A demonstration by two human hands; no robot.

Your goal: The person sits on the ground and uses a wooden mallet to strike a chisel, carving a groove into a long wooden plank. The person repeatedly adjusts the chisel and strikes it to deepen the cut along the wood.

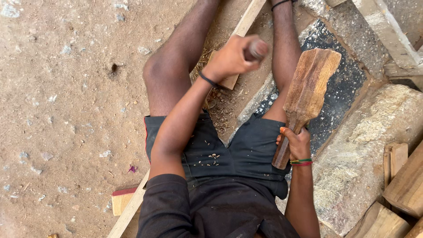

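1. Sitting on the sandy ground (66,110), a person is working with legs stretched out, one on each side of a long wooden plank (240,33).
2. The left hand (233,57) is gripping a dark chisel handle (256,49), its fingers wrapped tight around it; the handle is blurred and the blade is hidden behind the hand.
3. That hand is hovering just above the plank, near a patch of wood shavings (220,103) lying between the legs.
4. The right hand (296,143) is holding a wooden mallet (306,94) by its handle, fingers curled closed around the grip, with the broad head pointing up and away from the body.
5. The mallet is standing over the right thigh, well apart from the chisel.
6. A black band is sitting on the left wrist and coloured bands on the right.
7. Small shavings are resting on the black shorts (246,150).
8. Stone blocks (365,145) and cut wood pieces (403,185) are lying to the right.
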